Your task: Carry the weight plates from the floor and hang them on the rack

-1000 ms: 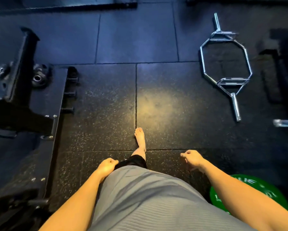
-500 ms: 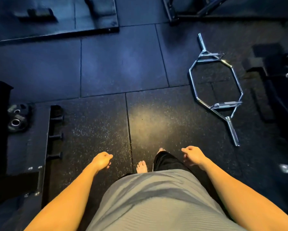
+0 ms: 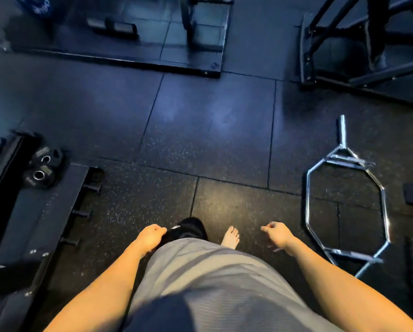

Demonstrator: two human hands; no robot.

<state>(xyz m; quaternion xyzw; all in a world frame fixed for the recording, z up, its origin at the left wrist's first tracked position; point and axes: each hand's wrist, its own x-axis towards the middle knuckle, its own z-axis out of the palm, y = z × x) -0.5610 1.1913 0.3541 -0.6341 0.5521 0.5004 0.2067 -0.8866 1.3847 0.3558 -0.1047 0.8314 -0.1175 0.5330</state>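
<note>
Left of the hex bar (image 3: 346, 200), across the rubber floor (image 3: 200, 130), stands the rack (image 3: 45, 212) with bare pegs facing the bar, and small black plates (image 3: 41, 167) sit at its far end. Both hands carry nothing: the left hand (image 3: 151, 237) and right hand (image 3: 277, 234) hang loosely curled, between rack and bar. This looks like the walk to fetch a load. Next, I judge, comes finding a floor plate, stooping, and gripping its rim.
</note>
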